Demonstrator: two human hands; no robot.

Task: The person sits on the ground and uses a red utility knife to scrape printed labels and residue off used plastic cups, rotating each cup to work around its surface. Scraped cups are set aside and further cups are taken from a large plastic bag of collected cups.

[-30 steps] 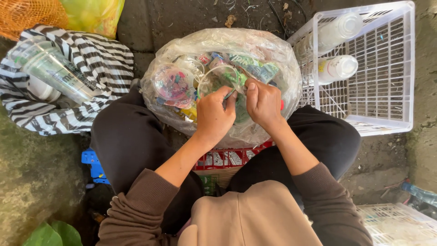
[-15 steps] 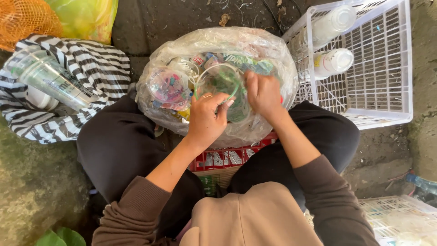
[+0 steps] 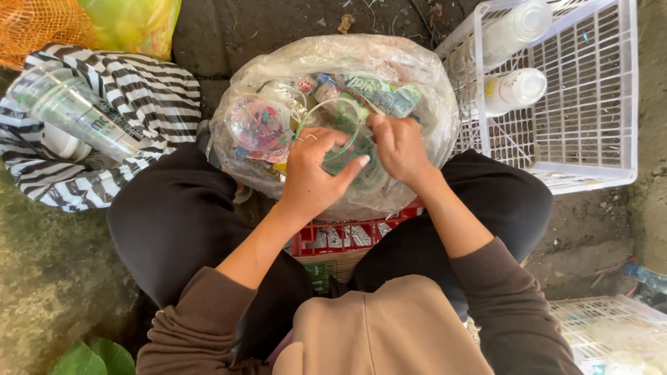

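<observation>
Here, the fingers of the left hand (image 3: 313,173) curl around the near side of a clear plastic cup (image 3: 342,135), thumb stretched along its wall toward the right and the other fingers wrapped over the rim side, a thin ring showing on one of them. The right hand (image 3: 399,147) meets it from the other side: its fingertips are pressed together in a pinch on the cup's rim, at the top right of the round opening. The cup lies tilted, mouth facing up toward the camera, and sits on top of the contents of a big clear plastic bag (image 3: 424,83) stuffed with crushed cups and colourful wrappers.

The bag rests in front of the person's knees, on a red plastic crate (image 3: 347,236) whose edge shows just below it. Both forearms come out of brown sleeves, and the legs in dark trousers spread to either side of the crate.

To the right, touching the bag, stands a white slatted basket (image 3: 590,104) with two pale plastic bottles (image 3: 514,90) lying inside. To the left, a black-and-white striped bag (image 3: 160,90) holds a stack of clear cups (image 3: 76,111). An orange net sack (image 3: 42,24) and a yellow-green bag (image 3: 132,24) lie beyond it at the top left corner.
</observation>
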